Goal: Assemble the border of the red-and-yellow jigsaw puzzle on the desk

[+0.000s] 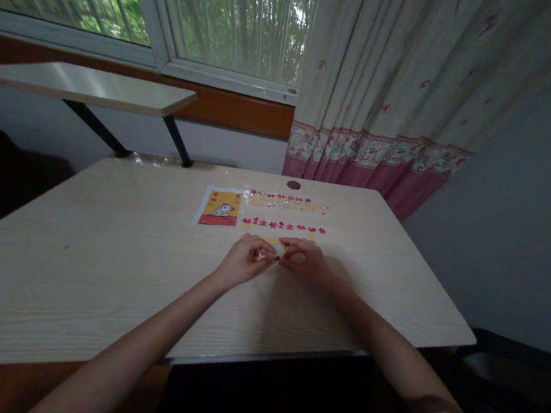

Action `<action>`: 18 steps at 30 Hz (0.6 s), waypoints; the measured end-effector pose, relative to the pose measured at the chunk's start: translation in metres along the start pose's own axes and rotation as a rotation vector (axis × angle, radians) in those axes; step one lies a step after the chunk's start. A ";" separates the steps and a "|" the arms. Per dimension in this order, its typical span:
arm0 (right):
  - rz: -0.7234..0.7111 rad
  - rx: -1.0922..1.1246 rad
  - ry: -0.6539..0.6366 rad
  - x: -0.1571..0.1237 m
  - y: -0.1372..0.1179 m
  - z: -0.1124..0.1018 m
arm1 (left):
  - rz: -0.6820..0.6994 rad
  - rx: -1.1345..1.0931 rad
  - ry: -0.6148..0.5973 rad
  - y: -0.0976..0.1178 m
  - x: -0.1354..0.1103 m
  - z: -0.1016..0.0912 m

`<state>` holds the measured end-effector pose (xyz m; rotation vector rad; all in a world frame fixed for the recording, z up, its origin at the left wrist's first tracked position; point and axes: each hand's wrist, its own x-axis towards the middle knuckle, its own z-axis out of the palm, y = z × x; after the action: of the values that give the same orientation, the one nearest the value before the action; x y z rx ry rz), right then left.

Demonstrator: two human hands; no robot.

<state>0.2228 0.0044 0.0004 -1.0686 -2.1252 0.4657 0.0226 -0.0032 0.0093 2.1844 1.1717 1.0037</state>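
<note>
I see the left hand (247, 259) and right hand (312, 265) pinching a small dark piece (276, 257) between them over the table (124, 248); uneven pressure could flick it into the red row (273, 225) farther off.

Pale desk (138, 263), picture card (220, 209), puzzle pieces (290, 226) in rows

Your picture card (220, 208) is yellow above red, white in the middle, pale-bordered. Right of it you have red pieces (274, 224) and yellow pieces (283, 204) patched with white. Under it your desk (100, 245) shows pale wood grain; beyond it, rightward, the curtain (396, 80) is cream with pink motifs, a floral band and pink hem.
</note>
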 end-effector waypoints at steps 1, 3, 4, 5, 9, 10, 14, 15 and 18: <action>0.003 0.000 -0.010 0.000 0.000 0.000 | 0.005 -0.001 -0.011 0.000 0.000 0.000; 0.012 0.009 -0.017 -0.001 0.000 0.001 | 0.012 -0.002 -0.040 0.001 -0.001 -0.001; 0.014 0.017 -0.014 -0.001 0.000 0.001 | 0.011 -0.003 -0.046 0.001 -0.001 0.000; 0.011 0.025 -0.005 -0.001 0.000 0.001 | 0.006 -0.006 -0.045 0.001 -0.002 0.000; -0.051 0.013 0.064 -0.002 0.003 -0.001 | -0.102 -0.116 0.000 -0.002 -0.002 0.004; -0.075 -0.011 0.088 -0.001 0.004 -0.002 | -0.153 -0.172 0.017 -0.003 -0.002 0.005; -0.188 -0.131 0.161 -0.001 0.009 -0.002 | -0.292 -0.392 0.038 -0.007 0.000 0.008; -0.214 -0.156 0.159 -0.002 0.009 -0.002 | -0.304 -0.426 0.036 -0.007 0.000 0.008; -0.244 -0.212 0.140 -0.003 0.009 -0.001 | -0.318 -0.472 0.017 -0.007 0.000 0.009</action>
<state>0.2295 0.0073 -0.0049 -0.9093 -2.1763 0.0482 0.0261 0.0001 -0.0016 1.5720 1.1083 1.0337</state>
